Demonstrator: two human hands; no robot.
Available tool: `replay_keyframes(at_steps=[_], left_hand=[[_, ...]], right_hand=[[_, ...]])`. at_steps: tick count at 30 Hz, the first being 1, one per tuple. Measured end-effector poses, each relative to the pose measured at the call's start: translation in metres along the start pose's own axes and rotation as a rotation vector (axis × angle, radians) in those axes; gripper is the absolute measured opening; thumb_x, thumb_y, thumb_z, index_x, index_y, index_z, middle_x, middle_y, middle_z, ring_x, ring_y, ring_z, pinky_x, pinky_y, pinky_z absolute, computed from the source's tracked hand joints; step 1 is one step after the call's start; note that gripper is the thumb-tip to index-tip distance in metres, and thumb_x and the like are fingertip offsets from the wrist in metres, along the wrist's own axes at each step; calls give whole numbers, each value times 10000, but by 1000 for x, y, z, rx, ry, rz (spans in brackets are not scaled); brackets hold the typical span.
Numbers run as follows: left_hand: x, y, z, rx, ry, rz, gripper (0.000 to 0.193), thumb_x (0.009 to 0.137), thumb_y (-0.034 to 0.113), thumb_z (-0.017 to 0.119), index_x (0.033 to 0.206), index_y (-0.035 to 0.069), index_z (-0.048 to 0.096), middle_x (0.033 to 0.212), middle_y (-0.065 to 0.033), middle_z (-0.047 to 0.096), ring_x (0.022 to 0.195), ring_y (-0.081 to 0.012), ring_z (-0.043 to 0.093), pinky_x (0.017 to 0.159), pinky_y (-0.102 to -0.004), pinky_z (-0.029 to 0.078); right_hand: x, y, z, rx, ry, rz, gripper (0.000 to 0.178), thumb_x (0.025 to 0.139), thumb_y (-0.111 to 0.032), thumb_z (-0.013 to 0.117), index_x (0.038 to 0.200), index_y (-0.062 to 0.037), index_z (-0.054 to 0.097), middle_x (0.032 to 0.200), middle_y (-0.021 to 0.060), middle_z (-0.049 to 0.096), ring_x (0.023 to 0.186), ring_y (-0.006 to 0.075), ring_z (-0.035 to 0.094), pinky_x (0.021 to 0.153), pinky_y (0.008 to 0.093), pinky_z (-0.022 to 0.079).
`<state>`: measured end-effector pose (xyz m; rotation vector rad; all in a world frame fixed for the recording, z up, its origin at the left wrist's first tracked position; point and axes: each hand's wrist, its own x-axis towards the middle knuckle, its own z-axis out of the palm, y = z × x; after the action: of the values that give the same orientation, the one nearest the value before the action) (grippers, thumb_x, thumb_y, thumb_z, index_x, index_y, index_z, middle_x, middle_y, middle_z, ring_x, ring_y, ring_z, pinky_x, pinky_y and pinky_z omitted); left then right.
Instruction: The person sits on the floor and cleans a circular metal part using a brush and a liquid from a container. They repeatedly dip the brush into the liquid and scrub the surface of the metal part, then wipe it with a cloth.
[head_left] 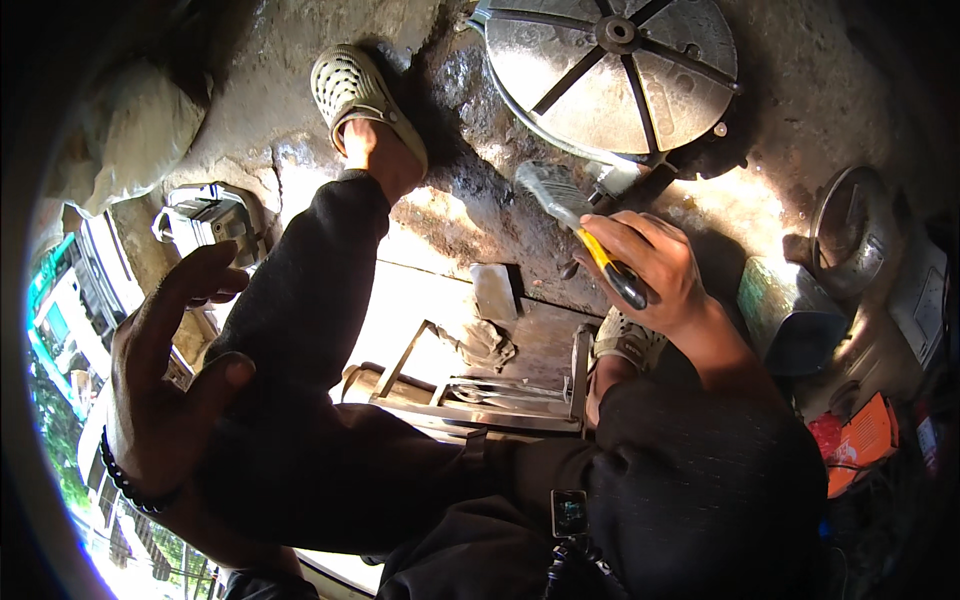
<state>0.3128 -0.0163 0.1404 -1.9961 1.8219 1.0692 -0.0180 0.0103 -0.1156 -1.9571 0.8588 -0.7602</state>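
Observation:
A wire brush with a yellow and black handle (606, 262) is gripped in my right hand (655, 265). Its grey head points up and left, just short of a round slotted metal plate (560, 60) with a hub at its centre. The brush head appears apart from the plate, over the dark, stained ground. On the left, my left hand (165, 380) hangs beside my bent leg, fingers spread and nothing in them. A beaded bracelet circles that wrist.
Between my feet lie a pale block (493, 291), a crumpled rag (482, 345) and a metal frame (580, 375). To the right stand a greenish container (785, 300), a round metal ring (850, 225) and an orange box (865, 440). A grey casing (212, 215) sits left.

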Motion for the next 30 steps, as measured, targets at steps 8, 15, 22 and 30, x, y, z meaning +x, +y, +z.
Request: replay_keyframes(at_steps=[8, 15, 22, 30], left_hand=[[-9, -16, 0, -24, 16, 4, 782, 777, 508, 705, 1313, -29, 514, 1120, -203, 644, 1071, -318, 622, 960, -434, 443], [-16, -28, 0, -39, 28, -64, 806, 770, 532, 714, 1322, -18, 508, 1141, -206, 636, 1086, -315, 621, 960, -443, 455], [-14, -34, -7, -32, -39, -155, 871, 761, 590, 689, 1344, -24, 482, 1174, -189, 621, 1118, -305, 601, 1004, -443, 419], [-20, -40, -1, -29, 35, -164, 924, 739, 676, 667, 1301, -41, 514, 1099, -213, 654, 1051, -350, 639, 951, -480, 455]], right_hand=[[19, -16, -22, -156, -175, 153, 345, 757, -5, 740, 1079, 12, 620, 872, 158, 632, 744, 324, 634, 664, 360, 512], [35, -4, -15, -218, -241, 178, 327, 754, 1, 725, 1064, 10, 621, 930, 170, 652, 828, 353, 641, 730, 389, 512], [45, 2, 0, -155, -240, 210, 346, 738, 23, 728, 1066, 25, 618, 971, 185, 667, 881, 373, 655, 792, 372, 530], [54, 15, 17, -108, -137, 182, 293, 780, -2, 729, 1051, 24, 621, 919, 194, 669, 802, 359, 663, 716, 364, 534]])
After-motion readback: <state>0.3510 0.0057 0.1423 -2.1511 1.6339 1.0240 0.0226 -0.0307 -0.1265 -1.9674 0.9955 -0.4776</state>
